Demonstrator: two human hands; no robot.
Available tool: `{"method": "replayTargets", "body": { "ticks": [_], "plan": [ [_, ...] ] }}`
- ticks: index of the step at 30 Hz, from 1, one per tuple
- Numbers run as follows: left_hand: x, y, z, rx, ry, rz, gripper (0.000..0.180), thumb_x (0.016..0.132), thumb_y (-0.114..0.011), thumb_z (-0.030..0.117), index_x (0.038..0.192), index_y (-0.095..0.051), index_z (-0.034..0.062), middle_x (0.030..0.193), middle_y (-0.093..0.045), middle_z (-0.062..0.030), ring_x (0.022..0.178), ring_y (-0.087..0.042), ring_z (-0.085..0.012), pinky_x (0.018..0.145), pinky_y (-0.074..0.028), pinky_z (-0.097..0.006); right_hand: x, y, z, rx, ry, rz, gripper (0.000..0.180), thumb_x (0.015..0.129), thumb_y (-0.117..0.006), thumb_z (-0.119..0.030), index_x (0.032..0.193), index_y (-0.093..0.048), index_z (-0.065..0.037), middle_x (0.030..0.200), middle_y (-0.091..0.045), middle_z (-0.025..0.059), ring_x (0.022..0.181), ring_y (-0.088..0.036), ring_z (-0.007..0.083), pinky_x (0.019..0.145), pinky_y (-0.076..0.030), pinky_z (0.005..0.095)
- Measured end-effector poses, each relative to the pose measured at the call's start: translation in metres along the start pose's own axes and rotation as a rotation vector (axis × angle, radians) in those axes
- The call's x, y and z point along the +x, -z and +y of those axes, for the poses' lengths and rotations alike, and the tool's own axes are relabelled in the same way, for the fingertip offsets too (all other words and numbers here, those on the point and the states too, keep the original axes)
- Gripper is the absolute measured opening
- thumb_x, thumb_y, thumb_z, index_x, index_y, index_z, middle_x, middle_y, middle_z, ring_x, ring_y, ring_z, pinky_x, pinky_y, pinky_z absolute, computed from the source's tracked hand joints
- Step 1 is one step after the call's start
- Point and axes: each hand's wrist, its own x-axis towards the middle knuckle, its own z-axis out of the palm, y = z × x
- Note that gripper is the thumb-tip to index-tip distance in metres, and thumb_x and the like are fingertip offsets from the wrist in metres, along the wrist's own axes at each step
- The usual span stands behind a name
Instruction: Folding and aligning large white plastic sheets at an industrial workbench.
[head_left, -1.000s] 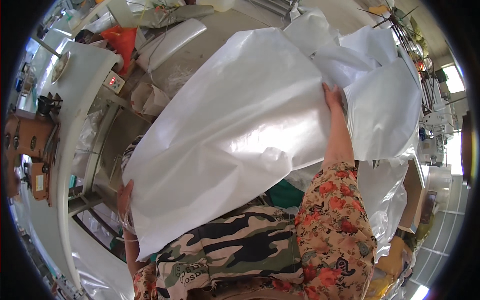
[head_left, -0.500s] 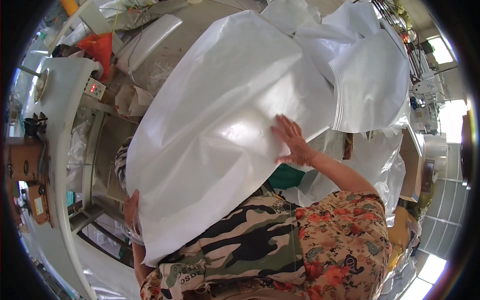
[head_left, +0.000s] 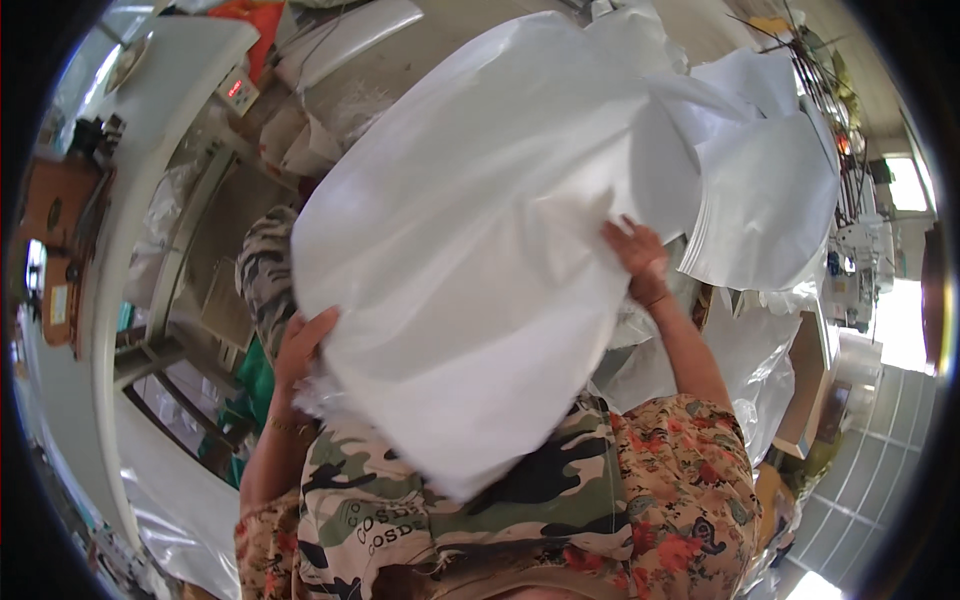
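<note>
Sheet [head_left: 480, 270]: I see its long axis running lower-left to upper-right, between both hands.
Left hand [head_left: 300, 345]: fingers curled, gripping its lower-left edge.
Right hand [head_left: 638, 258]: fingers closed on its right edge.

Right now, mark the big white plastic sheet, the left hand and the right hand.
white plastic sheet [head_left: 470, 250], head view, middle of its smooth face.
left hand [head_left: 300, 345], head view, back of the hand at the sheet's lower edge.
right hand [head_left: 637, 255], head view, back of the hand.

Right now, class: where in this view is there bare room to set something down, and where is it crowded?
Bare: the grey tabletop left of the big white plastic sheet. Crowded: centre, where left hand and right hand hold that sheet, and upper right, stacked with more white sheets.
</note>
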Motion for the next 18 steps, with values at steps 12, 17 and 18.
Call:
{"method": "replayTargets", "body": {
  "ticks": [12, 17, 18],
  "plan": [
    [0.068, -0.103, -0.037, 0.042, 0.14, -0.369, 0.032, 0.087, -0.068, 0.013, 0.115, -0.058, -0.0003, 0.104, -0.066, -0.0073, 0.088, -0.066, -0.0171, 0.075, -0.056, -0.032, 0.038, 0.047, 0.077, -0.2, -0.223, -0.801, 0.057, 0.086, -0.048, -0.003, 0.141, -0.043, -0.015, 0.137, -0.05, 0.0154, 0.126, -0.047, 0.0325, 0.104, -0.04, 0.0411],
    [0.117, -0.13, -0.076, 0.067, 0.09, -0.332, 0.041, 0.081, -0.073, 0.015, 0.107, -0.052, -0.0094, 0.104, -0.062, -0.0151, 0.085, -0.065, -0.023, 0.069, -0.057, -0.034, 0.079, 0.094, -0.016, 0.533, -0.204, -0.446, 0.058, 0.089, -0.063, -0.022, 0.143, -0.042, -0.015, 0.14, -0.048, 0.0129, 0.13, -0.044, 0.0283, 0.11, -0.033, 0.0384],
    [0.127, -0.137, -0.073, 0.071, 0.077, -0.346, 0.042, 0.08, -0.074, 0.015, 0.106, -0.051, -0.0099, 0.103, -0.061, -0.0156, 0.085, -0.064, -0.0231, 0.069, -0.057, -0.034, 0.077, 0.09, -0.038, 0.504, -0.097, -0.422, 0.062, 0.09, -0.063, -0.037, 0.143, -0.041, -0.013, 0.148, -0.039, 0.0109, 0.137, -0.036, 0.0264, 0.113, -0.03, 0.0404]
  ]
}}
